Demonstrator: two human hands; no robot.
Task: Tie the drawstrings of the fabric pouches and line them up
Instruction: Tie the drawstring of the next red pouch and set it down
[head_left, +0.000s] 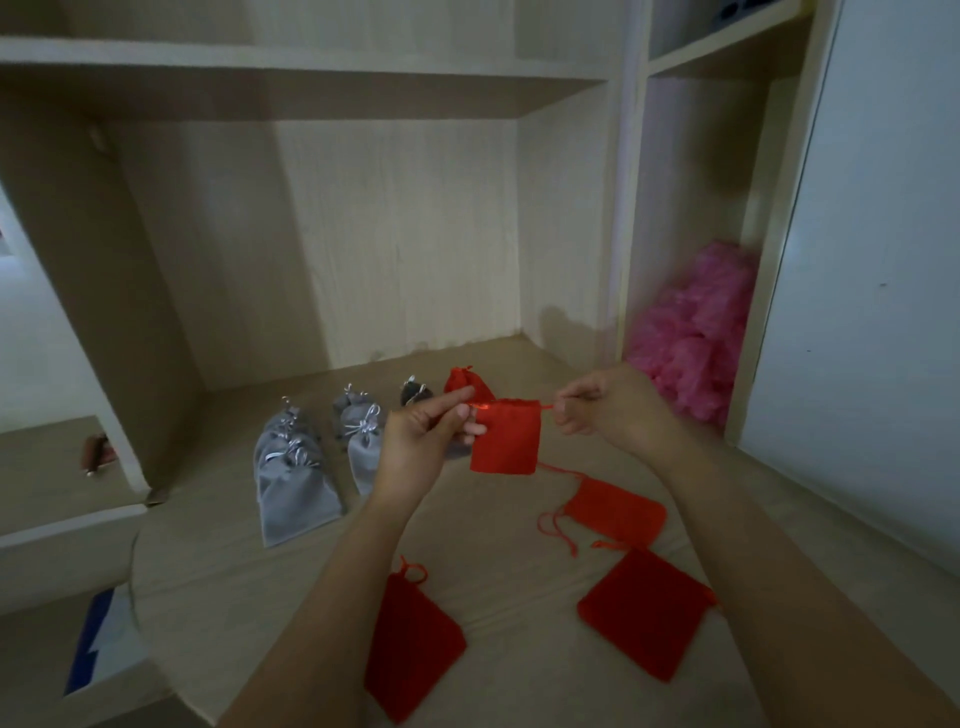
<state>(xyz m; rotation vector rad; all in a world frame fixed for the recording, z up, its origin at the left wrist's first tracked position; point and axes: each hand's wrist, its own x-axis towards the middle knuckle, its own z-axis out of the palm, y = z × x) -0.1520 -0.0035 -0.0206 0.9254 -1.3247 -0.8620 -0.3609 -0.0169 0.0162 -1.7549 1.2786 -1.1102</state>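
A small red pouch (506, 437) hangs in the air between my hands. My left hand (423, 434) pinches its drawstring at the pouch's left top corner. My right hand (605, 408) pinches the drawstring end on the right, and the string is stretched between them. Three loose red pouches lie on the desk: one (615, 512) with its string trailing, one (647, 613) at the right front, one (413, 636) partly under my left forearm. Behind stand tied pouches in rows: grey ones (296, 488), more grey ones (361, 436), a dark one (415, 392) and a red one (462, 382).
The wooden desk top (249, 582) sits in an alcove under a shelf (291, 78). A pink plastic bundle (696, 332) fills the narrow compartment at the right. A white wall panel (872, 312) closes the right side. A small brown object (98, 449) lies on the left ledge.
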